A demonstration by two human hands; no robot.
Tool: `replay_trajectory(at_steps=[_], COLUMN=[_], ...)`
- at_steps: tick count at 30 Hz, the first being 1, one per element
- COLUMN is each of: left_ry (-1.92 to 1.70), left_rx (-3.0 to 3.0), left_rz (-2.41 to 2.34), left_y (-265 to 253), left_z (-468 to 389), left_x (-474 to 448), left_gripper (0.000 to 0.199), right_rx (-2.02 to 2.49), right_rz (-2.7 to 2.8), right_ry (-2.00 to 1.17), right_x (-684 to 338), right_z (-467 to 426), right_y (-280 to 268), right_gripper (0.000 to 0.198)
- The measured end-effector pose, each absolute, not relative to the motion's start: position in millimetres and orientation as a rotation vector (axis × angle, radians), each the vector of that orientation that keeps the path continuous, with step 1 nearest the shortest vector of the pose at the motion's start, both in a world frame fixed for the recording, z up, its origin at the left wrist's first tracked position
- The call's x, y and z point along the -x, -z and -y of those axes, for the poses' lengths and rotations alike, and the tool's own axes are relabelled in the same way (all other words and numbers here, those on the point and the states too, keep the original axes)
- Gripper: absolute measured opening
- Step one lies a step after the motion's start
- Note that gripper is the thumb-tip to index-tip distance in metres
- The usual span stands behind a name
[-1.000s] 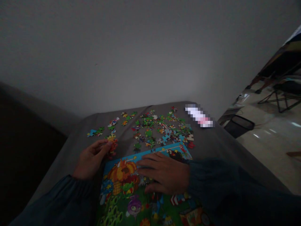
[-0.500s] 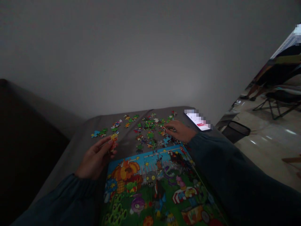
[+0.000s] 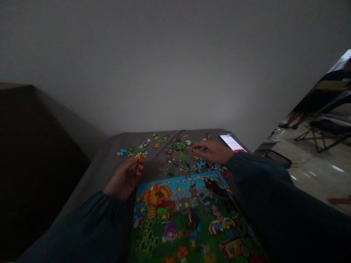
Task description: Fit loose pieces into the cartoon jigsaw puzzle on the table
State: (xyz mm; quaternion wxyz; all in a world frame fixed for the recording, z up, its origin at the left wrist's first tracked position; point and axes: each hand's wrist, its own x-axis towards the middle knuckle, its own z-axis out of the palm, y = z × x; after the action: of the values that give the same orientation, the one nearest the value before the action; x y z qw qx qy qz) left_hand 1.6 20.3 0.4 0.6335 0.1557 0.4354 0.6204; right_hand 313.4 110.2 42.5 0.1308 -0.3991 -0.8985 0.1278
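My left hand (image 3: 125, 178) is closed, with thumb and fingers pinching a few orange and yellow jigsaw puzzle pieces (image 3: 139, 157) above the grey cloth. My right hand (image 3: 215, 151) reaches over the scattered puzzle pieces (image 3: 182, 147), palm down. Its fingers are stretched out and slightly apart, with the tips at or just above the pile; whether they touch a piece is too dark to tell. Between my forearms lies a colourful cartoon puzzle picture (image 3: 175, 215) with a pumpkin, a zombie and plants on it.
Grey cloth (image 3: 109, 146) covers the table, which stands against a pale wall (image 3: 170, 65). A lit phone (image 3: 231, 142) lies at the back right. On the tiled floor to the right are a folding chair (image 3: 323, 128) and a person's legs (image 3: 294, 119).
The view has shifted, so the table sits a little further right. My right hand's fingers have spread from a pinch near a piece. My left hand still holds its orange and yellow pieces.
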Motion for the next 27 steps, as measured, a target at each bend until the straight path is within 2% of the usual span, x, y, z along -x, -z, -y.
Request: replay_trajectory(at_steps=[10,14,18,22,27], left_ry=[-1.576,-1.584,-1.583,-1.557,-1.528], left_rx=[-0.312,-0.297,-0.268,-0.253,-0.246], left_rz=[-0.966,-0.961,-0.987,-1.018,-1.014], left_y=[1,3,3,2,3], left_z=[-28,-29,-30,-29,-27], left_x=[26,26,22,20,20], left_gripper=[0.016,0.013,0.017,0.013,0.008], right_rx=[1.002,1.079,1.167,1.240,1.405], right_rz=[2.925,2.903,2.848,2.779,2.650], right_ry=[-0.236,-0.124,-0.040,0.028,0.066], right_x=[-209,-201,-186,-164,-153], right_z=[-131,-149,-163,-173,-187], right_y=[-13,-14,-11,-3,6], right_gripper=[0.027,0.027,0.035,0.039,0.035])
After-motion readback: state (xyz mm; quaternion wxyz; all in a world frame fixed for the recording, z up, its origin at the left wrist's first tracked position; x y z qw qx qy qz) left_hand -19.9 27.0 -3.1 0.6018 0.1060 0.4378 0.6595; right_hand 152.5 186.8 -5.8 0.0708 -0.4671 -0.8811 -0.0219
